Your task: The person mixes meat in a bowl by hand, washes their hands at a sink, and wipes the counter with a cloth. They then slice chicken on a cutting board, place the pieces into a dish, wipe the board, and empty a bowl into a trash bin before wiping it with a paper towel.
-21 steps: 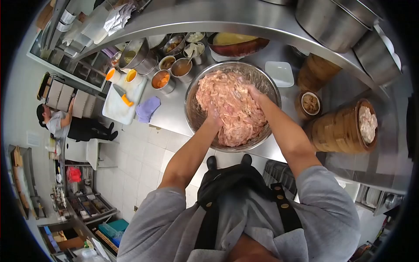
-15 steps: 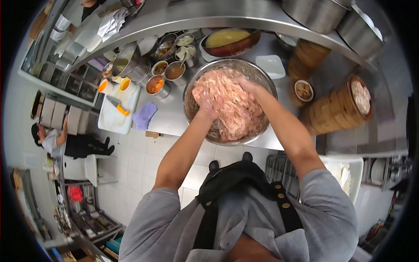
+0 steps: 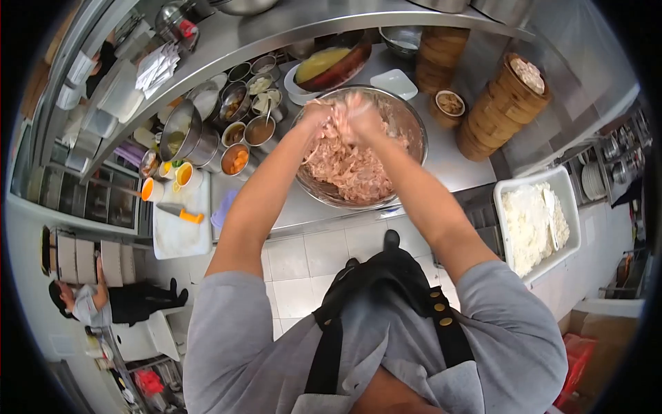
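At the left end of the worktop (image 3: 452, 162) lies a white cutting board (image 3: 172, 238), reaching the near edge, with an orange-handled knife (image 3: 181, 214) across its top. Two small cups of orange sauce (image 3: 185, 174) stand at the board's far edge. Just right of the board, a purple cloth (image 3: 222, 210) peeks out from under my left forearm. Behind it, toward the back edge, is a cluster of steel condiment pots (image 3: 236, 160), some with spoons in them.

The big steel bowl (image 3: 412, 131) sits in the middle of the worktop, close to the near edge, and the minced meat (image 3: 352, 172) lies heaped inside it. My left hand (image 3: 314, 117) and my right hand (image 3: 363, 110) are side by side over the far half of the bowl, raised above the heap, with mince clinging to both. They are blurred, so I cannot tell whether my fingers are curled shut or spread apart.

Behind the bowl are a red-rimmed dish of yellow filling (image 3: 331, 63) and a small white dish (image 3: 393, 83). To the right come a small bamboo basket of dumplings (image 3: 449, 103) and then a tall stack of bamboo steamers (image 3: 493, 117) near the right end. Past that end, lower down, a white tray (image 3: 507, 200) holds white food.
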The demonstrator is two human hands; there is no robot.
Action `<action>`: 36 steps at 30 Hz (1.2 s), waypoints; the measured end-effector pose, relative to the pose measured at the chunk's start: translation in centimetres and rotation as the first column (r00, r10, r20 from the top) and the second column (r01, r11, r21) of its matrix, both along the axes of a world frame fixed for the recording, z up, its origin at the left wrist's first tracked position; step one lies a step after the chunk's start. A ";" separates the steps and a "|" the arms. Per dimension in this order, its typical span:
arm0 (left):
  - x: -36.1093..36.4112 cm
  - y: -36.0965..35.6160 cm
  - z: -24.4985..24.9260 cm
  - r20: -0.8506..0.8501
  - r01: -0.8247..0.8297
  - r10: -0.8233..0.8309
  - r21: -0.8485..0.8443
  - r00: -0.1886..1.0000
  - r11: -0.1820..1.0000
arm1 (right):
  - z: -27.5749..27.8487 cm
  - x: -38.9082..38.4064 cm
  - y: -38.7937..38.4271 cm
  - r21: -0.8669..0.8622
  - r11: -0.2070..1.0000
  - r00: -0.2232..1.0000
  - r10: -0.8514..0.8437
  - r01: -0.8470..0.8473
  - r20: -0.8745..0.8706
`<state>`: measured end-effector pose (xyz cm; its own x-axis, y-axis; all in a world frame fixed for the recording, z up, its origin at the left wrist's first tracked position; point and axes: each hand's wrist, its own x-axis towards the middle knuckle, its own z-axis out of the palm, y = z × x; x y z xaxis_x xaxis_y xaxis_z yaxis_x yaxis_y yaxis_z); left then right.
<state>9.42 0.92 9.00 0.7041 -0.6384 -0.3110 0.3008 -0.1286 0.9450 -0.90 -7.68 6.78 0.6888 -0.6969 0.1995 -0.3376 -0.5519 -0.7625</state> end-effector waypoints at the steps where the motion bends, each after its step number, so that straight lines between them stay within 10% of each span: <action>1: 1.9 -0.7 -3.1 0.257 0.150 -0.244 0.336 0.935 0.930 | -3.2 -1.4 0.4 -0.097 0.985 0.960 0.111 -0.140 -0.257; 3: 0.8 -1.0 -1.4 0.513 0.141 -0.497 0.584 0.700 0.800 | -9.4 -4.3 1.1 -0.217 0.822 0.698 0.271 -0.526 -0.663; 4: 0.1 -1.1 -0.5 0.591 0.071 -0.600 0.678 0.539 0.732 | -5.1 -7.7 1.8 0.031 0.863 0.639 0.396 -0.503 -0.659; 6: -0.2 -0.7 0.7 0.304 0.016 -0.918 0.948 0.254 0.319 | -1.0 -11.5 1.1 -0.008 0.905 0.697 0.321 -0.424 -0.641; 9: 4.5 0.0 -6.8 0.321 0.043 -0.943 0.945 0.084 0.325 | -4.7 -9.7 -4.3 0.176 0.967 0.702 0.253 -0.182 -0.666; 12: 8.9 -0.1 -16.9 0.531 0.211 -0.840 0.814 0.107 0.541 | -12.9 -4.8 -9.5 0.098 0.989 0.904 0.138 -0.107 -0.404; 14: 5.0 -0.3 -12.2 0.461 0.166 -0.710 0.766 0.532 0.621 | -13.5 -2.9 -10.2 0.498 0.862 0.871 0.170 0.095 -0.461; 16: 4.4 -1.5 -12.3 0.437 0.167 -0.696 0.767 0.570 0.619 | -13.7 -1.6 -10.0 0.692 0.715 0.922 0.195 0.100 -0.335; 22: 4.7 -3.1 -9.7 -0.120 0.364 -0.345 0.390 0.931 0.846 | -10.7 -1.6 -8.9 0.933 0.359 0.971 0.224 0.002 -0.088; 28: 4.5 -3.0 -6.3 -0.362 0.328 -0.261 0.135 0.895 0.935 | -0.9 -3.5 -7.6 0.747 0.664 0.964 0.196 0.005 -0.181; 31: 2.9 -3.7 -1.6 -0.204 0.389 -0.369 0.072 0.907 0.918 | 4.2 -3.1 -5.1 0.613 0.789 0.962 0.127 0.050 -0.242; 34: 2.5 -4.4 0.7 -0.308 0.487 -0.471 -0.029 0.827 0.873 | 5.4 -1.9 -1.3 0.283 0.958 0.946 0.048 0.047 -0.319; 36: 3.6 -4.7 -0.1 -0.048 0.618 -0.622 -0.076 0.781 0.782 | 2.2 -0.6 2.6 -0.001 0.995 0.970 -0.099 0.102 -0.222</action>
<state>13.04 -3.76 8.89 0.1287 -0.9468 -0.2950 0.2358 -0.2597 0.9364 -1.54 -5.05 8.95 0.6413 -0.7661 0.0423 -0.5522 -0.4991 -0.6678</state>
